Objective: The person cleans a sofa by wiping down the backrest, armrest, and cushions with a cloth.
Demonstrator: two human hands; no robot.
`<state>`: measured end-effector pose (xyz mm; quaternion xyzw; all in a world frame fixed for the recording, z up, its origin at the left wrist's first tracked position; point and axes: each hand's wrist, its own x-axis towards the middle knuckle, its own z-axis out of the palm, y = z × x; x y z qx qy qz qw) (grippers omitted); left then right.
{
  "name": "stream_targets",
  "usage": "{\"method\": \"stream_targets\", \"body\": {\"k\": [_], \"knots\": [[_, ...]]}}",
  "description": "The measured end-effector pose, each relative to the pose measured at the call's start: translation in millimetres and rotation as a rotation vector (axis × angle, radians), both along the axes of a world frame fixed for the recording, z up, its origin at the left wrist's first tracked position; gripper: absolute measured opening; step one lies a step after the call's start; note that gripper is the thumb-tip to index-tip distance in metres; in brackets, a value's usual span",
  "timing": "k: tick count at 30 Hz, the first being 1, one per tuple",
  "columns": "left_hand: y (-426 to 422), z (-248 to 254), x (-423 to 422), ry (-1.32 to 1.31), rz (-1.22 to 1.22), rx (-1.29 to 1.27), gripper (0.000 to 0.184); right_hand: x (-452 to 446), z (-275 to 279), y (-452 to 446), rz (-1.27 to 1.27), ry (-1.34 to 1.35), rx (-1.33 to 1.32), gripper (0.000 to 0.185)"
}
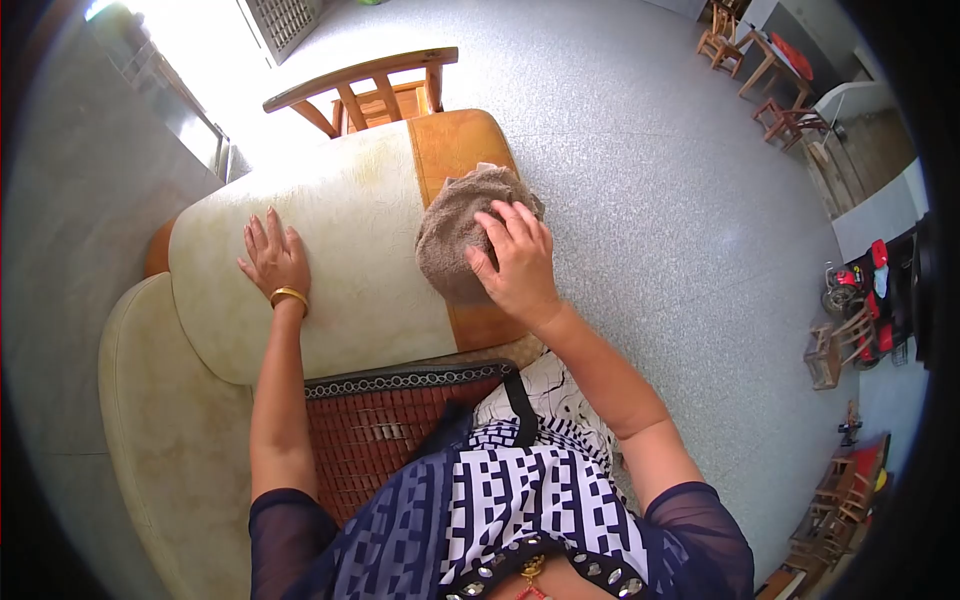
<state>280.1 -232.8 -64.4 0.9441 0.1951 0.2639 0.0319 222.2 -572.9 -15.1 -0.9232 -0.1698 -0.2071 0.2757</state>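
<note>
Landmark: cushioned armrest (330,240), cream with an orange band. Brown cloth (450,245) lies bunched across the band. Right hand (520,265) on the cloth, fingers curved (whether pinching or only pressing, cannot tell). Left hand (275,262) rests open, holding nothing, on the armrest's cream part. Wooden chair (375,95) just beyond the armrest.
</note>
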Motion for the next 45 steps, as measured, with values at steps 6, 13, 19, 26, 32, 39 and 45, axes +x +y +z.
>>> {"method": "stream_targets", "body": {"k": [6, 13, 19, 26, 32, 39, 45], "knots": [[0, 1, 0, -0.001, -0.005, -0.002, 0.049, 1, -8, 25, -0.141, 0.19, -0.182, 0.094], [-1, 2, -1, 0.012, -0.004, -0.016, 0.049, 46, -20, 38, -0.169, 0.054, -0.155, 0.088], [-1, 2, 0, 0.026, 0.008, -0.007, 0.05, 111, -3, 37, -0.127, 0.118, -0.158, 0.076], [-1, 2, -1, 0.008, 0.008, 0.013, 0.05, 205, 31, 27, -0.193, 0.548, -0.129, 0.078], [-7, 11, -5, 0.008, 0.004, -0.036, 0.049, 237, 11, 17, -0.18, 0.605, -0.052, 0.082], [-2, 5, -3, 0.006, 0.001, -0.029, 0.049, 198, -4, -12, -0.079, 0.462, 0.119, 0.085], [-2, 2, -2, 0.02, 0.023, 0.004, 0.049, 125, -25, -45, -0.022, 0.433, 0.371, 0.081]]}}
